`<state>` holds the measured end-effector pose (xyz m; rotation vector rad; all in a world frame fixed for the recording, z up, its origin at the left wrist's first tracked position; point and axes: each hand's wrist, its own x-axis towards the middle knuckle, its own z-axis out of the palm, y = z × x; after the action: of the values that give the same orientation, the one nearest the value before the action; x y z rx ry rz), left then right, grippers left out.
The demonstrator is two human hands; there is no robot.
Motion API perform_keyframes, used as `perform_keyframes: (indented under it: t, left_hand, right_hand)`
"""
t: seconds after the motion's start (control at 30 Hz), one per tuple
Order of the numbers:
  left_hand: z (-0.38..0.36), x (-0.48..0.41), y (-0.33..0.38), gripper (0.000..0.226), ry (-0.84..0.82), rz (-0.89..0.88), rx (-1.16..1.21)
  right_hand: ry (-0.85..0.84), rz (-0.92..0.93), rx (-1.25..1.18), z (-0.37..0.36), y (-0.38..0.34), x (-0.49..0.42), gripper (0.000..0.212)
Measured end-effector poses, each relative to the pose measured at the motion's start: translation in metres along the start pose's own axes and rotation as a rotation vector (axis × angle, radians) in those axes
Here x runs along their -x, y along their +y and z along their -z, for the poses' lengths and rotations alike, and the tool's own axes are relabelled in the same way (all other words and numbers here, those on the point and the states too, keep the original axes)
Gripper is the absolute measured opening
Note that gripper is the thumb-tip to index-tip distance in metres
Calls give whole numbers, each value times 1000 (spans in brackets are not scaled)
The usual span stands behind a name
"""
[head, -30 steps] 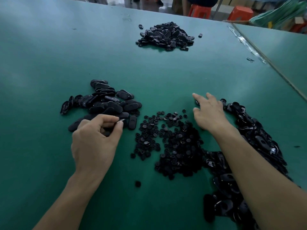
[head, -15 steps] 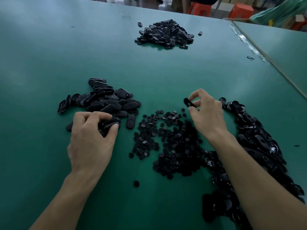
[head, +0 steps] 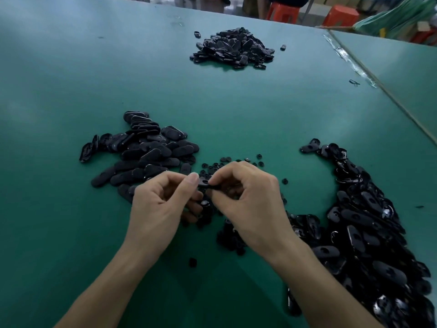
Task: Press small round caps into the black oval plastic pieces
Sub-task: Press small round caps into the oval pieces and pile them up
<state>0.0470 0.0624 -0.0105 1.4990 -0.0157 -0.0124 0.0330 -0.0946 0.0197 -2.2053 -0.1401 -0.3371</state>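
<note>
Both hands have drawn together since a moment ago: the left hand (head: 160, 209) and right hand (head: 250, 204) pinch one black oval piece (head: 203, 183) between thumbs and fingertips. It is held just above the small round caps (head: 230, 240) on the green tabletop (head: 260, 110), between the left heap of oval pieces (head: 146, 152) and the right heap (head: 366, 221).

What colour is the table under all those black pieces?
The table is plain dark green with no pattern. The head view, the only one, shows it clearly.
</note>
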Motion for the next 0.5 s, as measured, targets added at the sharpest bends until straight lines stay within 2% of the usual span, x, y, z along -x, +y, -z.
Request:
perform_keyframes:
  t: [0.17, 0.3, 0.4, 0.5]
  left_hand:
    - [-1, 1, -3, 8, -33, -4, 43]
    - [-2, 2, 1, 11, -32, -15, 76]
    - [-1, 2, 1, 8, -39, -28, 59]
    - [-2, 3, 1, 14, -43, -52, 54]
  right_hand:
    - [-71, -106, -183, 4, 0, 2, 19]
    - [-92, -237, -300, 8, 2, 1, 12]
    - [-137, -247, -358, 10, 1, 0, 8]
    - [-156, -232, -359, 10, 1, 0, 10]
